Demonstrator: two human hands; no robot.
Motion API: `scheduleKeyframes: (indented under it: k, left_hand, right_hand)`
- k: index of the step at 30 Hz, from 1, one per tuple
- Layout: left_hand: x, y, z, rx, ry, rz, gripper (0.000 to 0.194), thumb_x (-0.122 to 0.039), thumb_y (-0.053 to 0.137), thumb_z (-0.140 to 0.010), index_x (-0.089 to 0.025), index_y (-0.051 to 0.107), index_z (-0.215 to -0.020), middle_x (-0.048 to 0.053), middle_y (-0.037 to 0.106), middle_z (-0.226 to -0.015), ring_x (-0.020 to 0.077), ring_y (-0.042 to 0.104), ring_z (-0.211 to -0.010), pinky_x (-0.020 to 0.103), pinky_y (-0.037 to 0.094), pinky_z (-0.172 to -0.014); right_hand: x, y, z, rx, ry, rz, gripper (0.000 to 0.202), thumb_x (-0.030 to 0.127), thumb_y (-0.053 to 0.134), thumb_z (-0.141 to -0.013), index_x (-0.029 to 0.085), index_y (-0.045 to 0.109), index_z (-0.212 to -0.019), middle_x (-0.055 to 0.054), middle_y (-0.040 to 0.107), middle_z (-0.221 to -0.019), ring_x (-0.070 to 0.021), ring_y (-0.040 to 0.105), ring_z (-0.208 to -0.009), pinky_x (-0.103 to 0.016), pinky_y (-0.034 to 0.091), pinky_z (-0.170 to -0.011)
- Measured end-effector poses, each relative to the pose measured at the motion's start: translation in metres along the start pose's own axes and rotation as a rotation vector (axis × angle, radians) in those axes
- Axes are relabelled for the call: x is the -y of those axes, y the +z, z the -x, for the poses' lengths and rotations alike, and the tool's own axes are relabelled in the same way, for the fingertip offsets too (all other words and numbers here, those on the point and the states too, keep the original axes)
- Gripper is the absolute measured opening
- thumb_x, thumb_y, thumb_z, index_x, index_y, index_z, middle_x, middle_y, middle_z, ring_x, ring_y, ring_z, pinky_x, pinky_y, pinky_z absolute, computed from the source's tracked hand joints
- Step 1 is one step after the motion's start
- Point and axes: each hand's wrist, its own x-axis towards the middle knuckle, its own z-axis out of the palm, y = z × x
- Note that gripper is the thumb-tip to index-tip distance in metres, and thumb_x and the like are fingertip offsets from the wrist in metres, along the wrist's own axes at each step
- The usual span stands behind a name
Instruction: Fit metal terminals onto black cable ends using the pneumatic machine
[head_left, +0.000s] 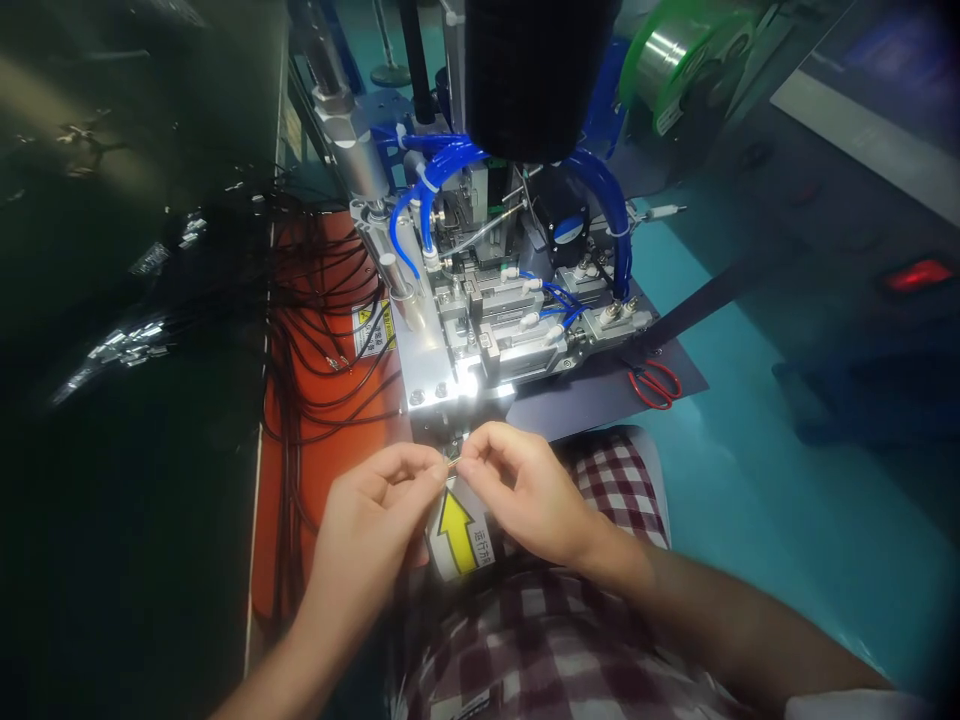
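My left hand (379, 505) and my right hand (525, 490) meet fingertip to fingertip in front of the machine's near end. Both are closed in a pinch on a tiny, thin copper-coloured piece (452, 464), which looks like a wire end; most of it is hidden by the fingers. Just beyond the fingertips is the bright, lit front edge of the metal machine (442, 385). Below the hands lies a white label with a yellow arrow (456, 530).
Black cables (292, 400) lie over the orange surface (337, 370) on the left. Red-handled scissors (655, 384) rest at right on the grey base plate (600, 395). Blue air tubes (450, 160), a black cylinder (536, 80) and a green solder spool (667, 60) rise behind.
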Motion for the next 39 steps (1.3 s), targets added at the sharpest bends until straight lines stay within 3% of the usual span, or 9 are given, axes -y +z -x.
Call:
scheduleKeyframes:
  k: [9,14,18,24,27,33,39]
  left_hand:
    - [0.001,-0.003,-0.005,0.019,-0.059,0.001,0.035,-0.052,0.076,-0.069,-0.019,0.065,-0.075,-0.011,0.028,-0.045,0.0064,0.029,-0.038,0.018,0.029,-0.036]
    - [0.001,-0.002,-0.004,0.038,-0.016,-0.033,0.034,-0.051,0.075,-0.07,-0.019,0.065,-0.076,-0.011,0.03,-0.045,0.0062,0.03,-0.037,0.017,0.029,-0.034]
    - [0.0,0.0,-0.003,0.0,0.008,-0.08,0.037,-0.053,0.075,-0.07,-0.019,0.065,-0.078,-0.007,0.041,-0.048,0.0079,0.037,-0.039,0.018,0.033,-0.034]
    - [0.003,-0.001,-0.007,0.014,0.001,-0.108,0.039,-0.055,0.074,-0.071,-0.018,0.066,-0.082,-0.004,0.049,-0.053,0.0097,0.042,-0.04,0.02,0.037,-0.036]
    - [0.003,-0.002,-0.008,0.02,0.025,-0.118,0.039,-0.054,0.075,-0.07,-0.018,0.067,-0.081,-0.003,0.052,-0.054,0.0095,0.044,-0.041,0.019,0.036,-0.037]
    - [-0.003,0.0,-0.006,0.045,0.101,-0.146,0.03,-0.047,0.073,-0.072,-0.018,0.068,-0.077,-0.007,0.044,-0.046,0.0072,0.038,-0.038,0.017,0.031,-0.036]
    - [0.002,-0.002,-0.011,-0.033,0.474,-0.411,0.015,-0.035,0.071,-0.08,-0.021,0.072,-0.084,0.0,0.071,-0.076,0.0129,0.064,-0.063,0.022,0.05,-0.059]
  right_hand:
    - [-0.001,-0.004,-0.004,0.003,0.022,0.024,0.012,0.028,0.06,-0.089,0.018,0.065,-0.084,-0.001,0.066,-0.076,-0.0126,0.055,-0.064,-0.027,0.045,-0.064]
    - [0.002,0.003,-0.004,-0.035,0.035,-0.025,0.009,0.025,0.062,-0.087,0.019,0.061,-0.081,0.001,0.064,-0.074,-0.0115,0.053,-0.06,-0.025,0.044,-0.06]
    - [-0.003,0.007,-0.003,-0.061,0.019,-0.044,0.012,0.026,0.06,-0.09,0.019,0.058,-0.08,0.0,0.063,-0.075,-0.0128,0.055,-0.064,-0.027,0.046,-0.064]
    - [-0.005,0.004,-0.005,-0.05,0.105,-0.101,0.012,0.028,0.066,-0.087,0.018,0.067,-0.093,-0.001,0.069,-0.083,-0.0102,0.055,-0.058,-0.025,0.044,-0.056]
    - [-0.003,0.0,-0.007,-0.05,0.072,-0.1,0.01,0.028,0.069,-0.085,0.018,0.069,-0.088,-0.001,0.071,-0.082,-0.0108,0.056,-0.06,-0.025,0.044,-0.057]
    - [0.001,-0.006,-0.008,-0.008,-0.022,0.016,0.011,0.023,0.063,-0.09,0.018,0.065,-0.08,0.0,0.068,-0.078,-0.0128,0.058,-0.069,-0.026,0.045,-0.065]
    - [-0.006,-0.009,-0.008,0.044,0.134,-0.133,0.015,0.028,0.06,-0.091,0.019,0.061,-0.08,0.004,0.058,-0.067,-0.0098,0.052,-0.057,-0.023,0.04,-0.054]
